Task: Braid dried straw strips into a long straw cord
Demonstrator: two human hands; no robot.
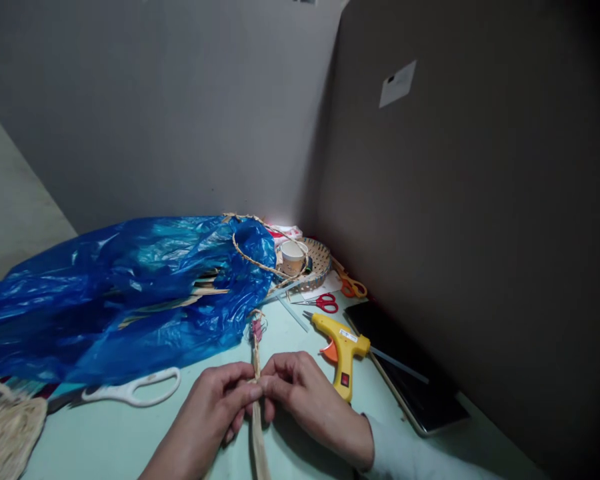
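Both my hands meet at the front middle of the pale green table, pinching a strip of dried plant fibre (258,437). My left hand (214,407) grips it from the left with thumb and fingers closed. From the right, my right hand (305,393) closes on the same strip, thumbs almost touching. Beyond my fingers the strip looks narrow and twisted or braided, and its far end lies by a small pinkish-red piece (257,328). Toward me it widens into flat, loose fibre that runs out at the bottom edge.
A blue plastic bag (145,300) with straw strips spreads across the left. White-handled scissors (135,390) and a woven fibre piece (10,433) lie nearer. To the right are a yellow glue gun (347,343), red scissors (326,303), a dark tablet (410,373), a basket (320,260) and a paper cup (293,259).
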